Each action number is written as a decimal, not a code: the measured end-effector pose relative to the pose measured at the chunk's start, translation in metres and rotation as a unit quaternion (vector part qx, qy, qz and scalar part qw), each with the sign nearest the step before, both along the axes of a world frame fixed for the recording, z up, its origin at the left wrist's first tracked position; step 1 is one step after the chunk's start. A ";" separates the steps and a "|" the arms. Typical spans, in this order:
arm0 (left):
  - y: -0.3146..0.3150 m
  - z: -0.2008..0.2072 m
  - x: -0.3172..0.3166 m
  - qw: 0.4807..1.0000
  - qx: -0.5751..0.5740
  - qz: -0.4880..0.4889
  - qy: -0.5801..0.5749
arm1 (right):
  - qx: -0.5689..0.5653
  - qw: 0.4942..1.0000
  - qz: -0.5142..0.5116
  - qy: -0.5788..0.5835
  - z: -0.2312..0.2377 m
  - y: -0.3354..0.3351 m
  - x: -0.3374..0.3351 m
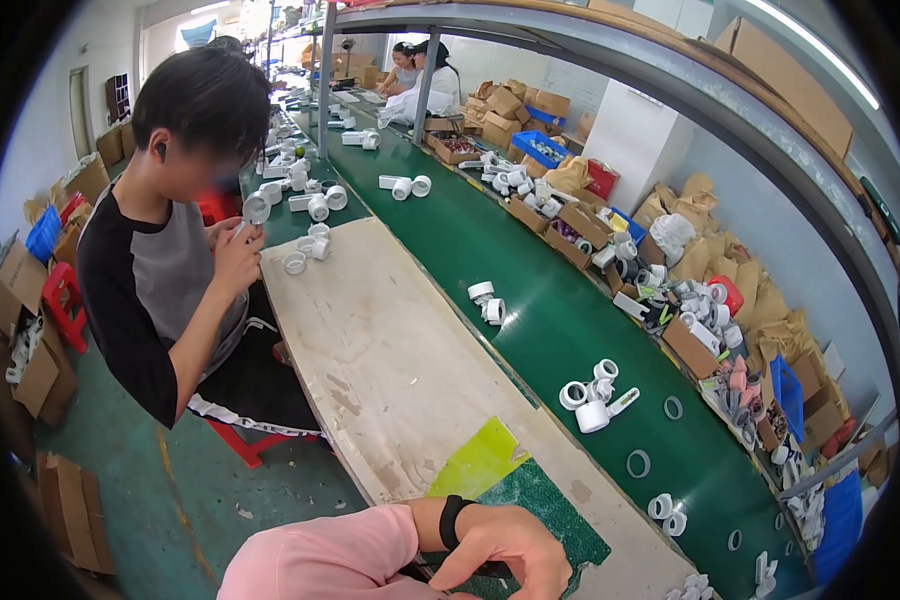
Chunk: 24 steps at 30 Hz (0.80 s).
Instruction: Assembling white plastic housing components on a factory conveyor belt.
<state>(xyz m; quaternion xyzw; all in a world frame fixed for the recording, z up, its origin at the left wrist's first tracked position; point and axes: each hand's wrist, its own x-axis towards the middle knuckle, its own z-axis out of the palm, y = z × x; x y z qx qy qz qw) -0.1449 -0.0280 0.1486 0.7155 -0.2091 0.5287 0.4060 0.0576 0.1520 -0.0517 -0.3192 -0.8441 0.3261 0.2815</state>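
My left hand reaches in from the lower edge, in a pink sleeve with a black band at the wrist. Its fingers curl downward over a dark green mat; whatever they grip is hidden beneath the hand. Beside the mat lies a yellow-green sheet, both on a pale, stained work board. No part of my right hand shows.
At left a seated co-worker handles a white plastic part. Beyond the board runs a green conveyor belt carrying white cylindrical parts and grey rings. Full cartons line its far side, under a metal-framed shelf.
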 end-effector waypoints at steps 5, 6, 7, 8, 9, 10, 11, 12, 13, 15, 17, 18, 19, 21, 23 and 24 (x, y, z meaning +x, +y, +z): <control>-0.001 -0.002 0.008 1.000 -0.021 0.004 0.020 | -0.012 1.000 -0.001 0.008 -0.006 0.003 0.002; 0.000 -0.001 0.006 0.999 -0.024 0.014 0.023 | -0.012 1.000 -0.002 0.009 -0.007 0.004 0.003; 0.001 -0.002 0.008 0.999 -0.028 0.024 0.027 | -0.005 1.000 0.006 0.013 -0.008 0.005 0.003; -0.001 -0.005 0.011 0.999 -0.031 0.034 0.030 | 0.002 1.000 0.015 0.016 -0.008 0.006 0.003; -0.002 -0.005 0.012 0.998 -0.035 0.044 0.033 | 0.002 1.000 0.014 0.017 -0.009 0.005 0.004; -0.005 -0.005 0.013 0.997 -0.038 0.055 0.036 | 0.000 1.000 0.013 0.012 -0.009 0.005 0.004; 0.014 -0.008 0.014 0.996 -0.042 0.066 0.038 | -0.002 1.000 0.011 0.007 -0.009 0.005 0.003; 0.015 -0.005 0.012 0.995 -0.046 0.076 0.041 | -0.002 1.000 0.009 0.008 -0.008 0.004 0.003; -0.013 -0.004 0.015 0.994 -0.049 0.082 0.044 | -0.003 1.000 0.009 0.000 -0.007 0.005 0.004; -0.012 -0.007 0.019 0.992 -0.056 0.100 0.050 | -0.005 1.000 0.009 -0.007 -0.006 0.005 0.004; -0.009 -0.007 0.021 0.989 -0.063 0.122 0.056 | 0.000 1.000 0.015 0.006 -0.006 0.005 0.003; -0.004 0.001 0.013 0.987 -0.067 0.132 0.058 | 0.000 1.000 0.014 0.005 -0.004 0.004 0.002; -0.002 0.000 0.013 0.985 -0.071 0.142 0.060 | 0.002 1.000 0.008 -0.007 -0.001 0.002 0.002; 0.004 0.000 0.015 0.982 -0.078 0.161 0.065 | 0.005 1.000 -0.002 -0.020 0.001 0.002 0.002; 0.025 -0.001 0.017 0.975 -0.087 0.190 0.070 | -0.019 0.999 -0.001 -0.031 0.001 0.000 0.001; 0.028 0.000 0.017 0.973 -0.090 0.200 0.073 | -0.019 0.999 -0.002 -0.030 0.001 0.001 0.002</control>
